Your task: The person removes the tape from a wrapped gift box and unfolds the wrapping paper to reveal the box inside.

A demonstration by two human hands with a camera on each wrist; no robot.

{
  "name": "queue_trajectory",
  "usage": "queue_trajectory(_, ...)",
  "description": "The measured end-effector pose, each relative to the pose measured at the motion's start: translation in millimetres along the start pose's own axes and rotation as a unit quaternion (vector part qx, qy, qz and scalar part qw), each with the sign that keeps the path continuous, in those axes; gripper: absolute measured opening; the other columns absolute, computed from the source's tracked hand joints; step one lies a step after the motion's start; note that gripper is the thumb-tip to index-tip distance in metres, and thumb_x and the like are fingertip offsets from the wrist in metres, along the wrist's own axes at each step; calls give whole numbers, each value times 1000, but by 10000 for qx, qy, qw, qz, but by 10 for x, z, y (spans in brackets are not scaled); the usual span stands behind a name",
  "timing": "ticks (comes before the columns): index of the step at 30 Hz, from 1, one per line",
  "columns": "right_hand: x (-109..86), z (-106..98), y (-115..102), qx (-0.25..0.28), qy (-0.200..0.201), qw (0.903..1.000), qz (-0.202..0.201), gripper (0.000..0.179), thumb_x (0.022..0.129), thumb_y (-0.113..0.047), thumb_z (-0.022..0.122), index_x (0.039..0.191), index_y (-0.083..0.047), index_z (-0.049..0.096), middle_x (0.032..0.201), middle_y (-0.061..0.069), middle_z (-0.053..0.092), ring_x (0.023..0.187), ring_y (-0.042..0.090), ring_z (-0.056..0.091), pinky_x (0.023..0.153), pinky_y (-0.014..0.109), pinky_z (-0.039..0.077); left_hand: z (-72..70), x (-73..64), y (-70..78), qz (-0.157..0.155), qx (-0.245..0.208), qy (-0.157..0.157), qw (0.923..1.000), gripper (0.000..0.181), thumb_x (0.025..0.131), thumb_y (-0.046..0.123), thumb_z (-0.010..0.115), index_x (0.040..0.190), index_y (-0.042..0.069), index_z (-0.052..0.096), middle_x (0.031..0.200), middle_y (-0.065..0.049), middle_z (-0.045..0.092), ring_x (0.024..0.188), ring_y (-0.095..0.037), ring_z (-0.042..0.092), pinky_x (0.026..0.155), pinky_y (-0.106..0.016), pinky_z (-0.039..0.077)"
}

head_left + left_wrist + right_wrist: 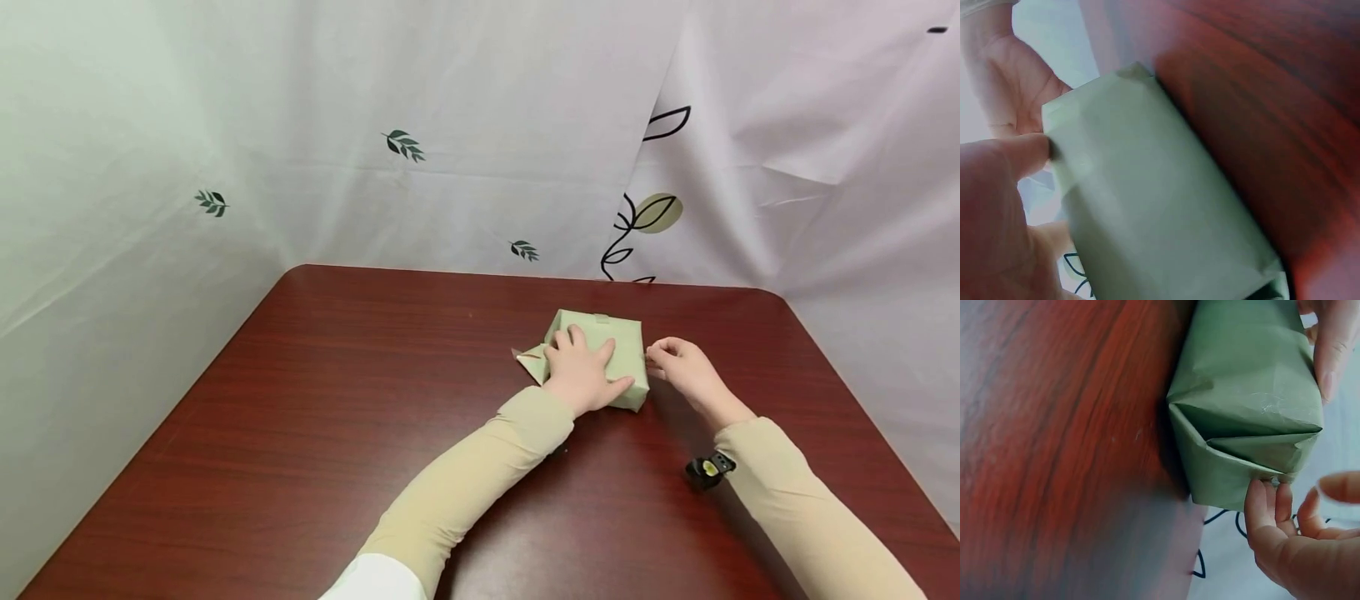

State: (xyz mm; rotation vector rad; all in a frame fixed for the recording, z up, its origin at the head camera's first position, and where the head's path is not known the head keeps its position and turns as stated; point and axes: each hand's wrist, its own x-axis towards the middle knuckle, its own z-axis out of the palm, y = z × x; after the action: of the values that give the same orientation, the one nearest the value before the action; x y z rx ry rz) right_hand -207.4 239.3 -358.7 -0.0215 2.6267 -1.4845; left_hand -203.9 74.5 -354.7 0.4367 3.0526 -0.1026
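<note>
A box wrapped in pale green paper [628, 340] lies on the table toward the back right. Across its top my left hand [581, 375] rests with the fingers spread. At the box's right end is my right hand [686, 371], its fingertips touching the folded end flap [1225, 472] in the right wrist view. A small shiny clear piece, seemingly tape [1274, 481], shows at those fingertips, while the thumb stands apart from them. At the left end, a triangular paper flap [534, 364] sticks out unfolded with a clear strip on its tip.
The dark red wooden table [322, 417] reaches back to a white curtain [487, 125] printed with leaves. More curtain hangs along both sides. A black device [705, 472] is strapped at my right wrist.
</note>
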Motion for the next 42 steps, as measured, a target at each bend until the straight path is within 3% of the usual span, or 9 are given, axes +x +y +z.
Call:
queue_trajectory(4, -25, -2, -15, -876, 235, 9952, -369, 32, 94, -27, 57, 101, 4, 54, 96, 12, 62, 91, 20, 61, 77, 28, 49, -40, 15, 19, -62, 112, -184, 9997, 67, 87, 76, 27, 147, 45, 25, 149, -16, 26, 129, -34, 34, 92, -44, 41)
queue_trajectory(7, -37, 7, -27, -1568, 467, 9844, -645, 27, 91, -25, 61, 98, 1, 59, 94, 15, 65, 84, 24, 60, 69, 30, 44, -55, 29, 41, -124, 174, -248, 9995, 68, 86, 77, 25, 146, 44, 27, 149, -16, 26, 124, -34, 40, 87, -43, 44)
queue_trajectory(12, -35, 8, -26, -1729, 508, 9816, -635, 21, 93, -17, 53, 99, 2, 60, 77, 10, 60, 63, 17, 50, 58, 30, 40, -84, 48, 106, -315, 130, -332, 9989, 68, 85, 78, 21, 143, 44, 30, 150, -15, 27, 117, -36, 46, 79, -43, 46)
queue_trajectory(16, -12, -17, 7, -1177, 257, 9922, -330, 27, 95, -18, 49, 101, 6, 58, 72, 0, 56, 62, 12, 49, 59, 28, 41, -119, 61, 189, -587, 132, -390, 9974, 72, 81, 83, 20, 143, 47, 30, 149, -14, 27, 118, -38, 46, 81, -44, 46)
queue_trajectory(21, 8, -65, 92, 225, -139, 9996, -75, 20, 97, -15, 48, 94, 2, 58, 84, -3, 57, 74, -1, 54, 71, 19, 48, -133, 68, 319, -1003, 289, -431, 9936, 79, 75, 89, 17, 140, 47, 29, 150, -13, 26, 123, -42, 44, 88, -47, 45)
queue_trajectory(26, 13, -98, 149, 1697, -465, 9844, -57, 15, 97, -6, 46, 86, -6, 55, 87, -9, 57, 81, -4, 57, 74, 14, 49, -116, 85, 405, -1327, 471, -440, 9891, 76, 75, 88, 20, 140, 49, 25, 151, -13, 25, 125, -41, 44, 90, -47, 46)
queue_trajectory(29, 14, -118, 162, 2237, -586, 9729, 19, 18, 97, -3, 44, 84, -7, 55, 86, -10, 58, 82, -2, 59, 74, 15, 50, -112, 96, 429, -1447, 393, -411, 9878, 75, 75, 88, 25, 140, 51, 24, 151, -13, 24, 126, -41, 44, 91, -48, 45)
queue_trajectory(36, 8, -179, 203, 2533, -529, 9655, 293, 20, 97, -4, 45, 82, -11, 55, 81, -8, 61, 76, 1, 62, 72, 17, 52, -95, 135, 476, -1749, 128, -465, 9834, 79, 69, 91, 33, 136, 50, 26, 152, -12, 20, 130, -42, 38, 95, -51, 41)
queue_trajectory(42, -7, -277, 284, 1986, -440, 9771, 618, 16, 97, -8, 45, 83, -9, 54, 78, -9, 61, 73, 1, 63, 70, 20, 54, -95, 141, 517, -1829, 162, -573, 9813, 81, 68, 92, 33, 137, 52, 22, 153, -10, 18, 131, -40, 37, 97, -51, 39)
